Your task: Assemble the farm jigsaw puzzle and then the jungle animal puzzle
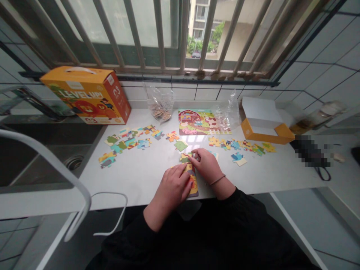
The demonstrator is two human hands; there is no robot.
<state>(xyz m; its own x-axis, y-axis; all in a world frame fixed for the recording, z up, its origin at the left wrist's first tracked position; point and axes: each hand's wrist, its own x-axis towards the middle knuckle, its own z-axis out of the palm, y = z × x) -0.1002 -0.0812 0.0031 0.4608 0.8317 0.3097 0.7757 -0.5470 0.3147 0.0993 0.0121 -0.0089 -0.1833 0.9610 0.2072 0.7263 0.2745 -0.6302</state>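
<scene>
Close to the counter's front edge lies a joined strip of jigsaw puzzle (pixel 193 190), yellow and orange with a dark border. My left hand (pixel 172 185) rests on it, fingers lying over its surface and covering most of its left side. At the strip's far end, my right hand (pixel 207 165) has thumb and forefinger closed on a green and cream puzzle piece (pixel 185 157). Whether this piece is locked into the strip is hidden by the fingers. Just beyond it is a loose green puzzle piece (pixel 180 146), and an orange one (pixel 172 136) lies farther back.
Loose pieces spread left (pixel 131 143) and right (pixel 242 145). Behind are a farm picture card (pixel 194 123), a bag of pieces (pixel 161 108), a clear bag (pixel 232 116), an orange LEVEL UP box (pixel 90 97) and an open box (pixel 261 129). A sink (pixel 50 150) lies left.
</scene>
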